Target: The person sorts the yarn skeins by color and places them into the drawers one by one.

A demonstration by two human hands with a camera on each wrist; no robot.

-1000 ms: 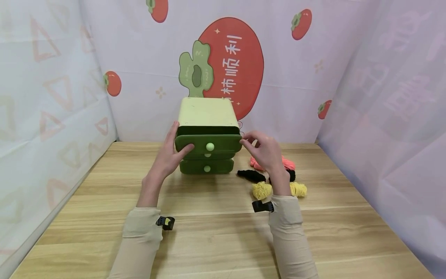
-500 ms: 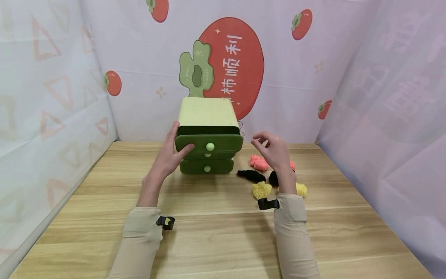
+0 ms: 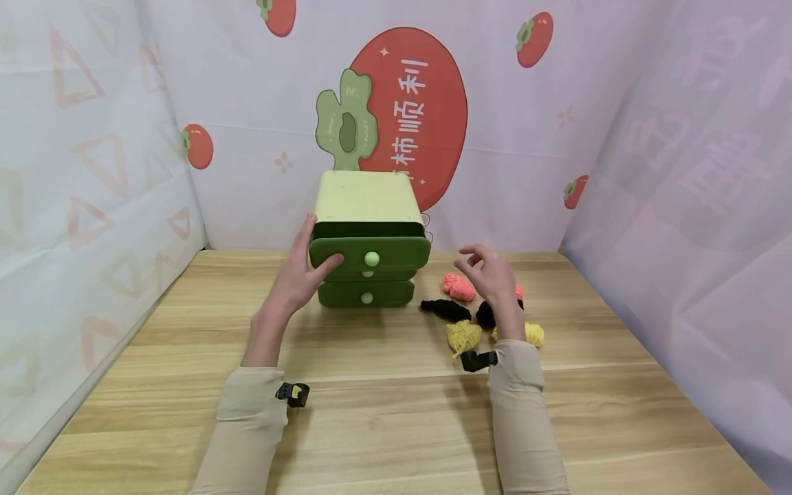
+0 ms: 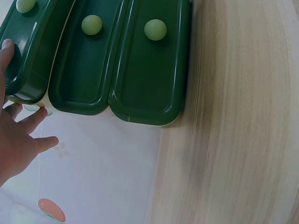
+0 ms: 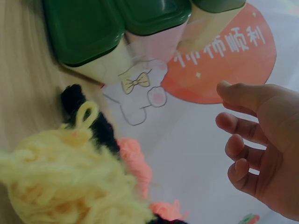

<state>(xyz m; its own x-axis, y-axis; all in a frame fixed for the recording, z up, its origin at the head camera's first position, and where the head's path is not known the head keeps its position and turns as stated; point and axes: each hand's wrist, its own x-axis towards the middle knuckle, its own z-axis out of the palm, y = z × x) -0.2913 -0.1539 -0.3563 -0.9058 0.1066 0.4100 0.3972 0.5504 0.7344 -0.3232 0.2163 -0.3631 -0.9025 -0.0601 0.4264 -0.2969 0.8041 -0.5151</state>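
A small storage cabinet (image 3: 368, 196) with a cream top stands at the back of the table. Its green top drawer (image 3: 396, 254) sticks out beyond the lower two, leaving a dark gap above it. My left hand (image 3: 295, 278) holds the left corner, thumb on the drawer front and the other fingers along the side. In the left wrist view those fingers are spread, their tips partly hidden. To the right of the cabinet, my right hand (image 3: 490, 273) hovers with loosely bent fingers and nothing in them. Yarn bundles lie below it: pink (image 3: 458, 287), black (image 3: 447, 310) and yellow (image 3: 463, 337).
The lower drawers (image 4: 148, 70) look pushed in, each with a round pale knob. More black yarn (image 3: 485, 315) and yellow yarn (image 3: 535, 335) lie partly behind the right wrist. Printed cloth (image 3: 507, 137) walls the wooden table (image 3: 383, 426) at the back and sides.
My right hand has let go of the top drawer's right edge and moved right, clear of the cabinet. The left hand stays at the left corner, and the drawer still sticks out.
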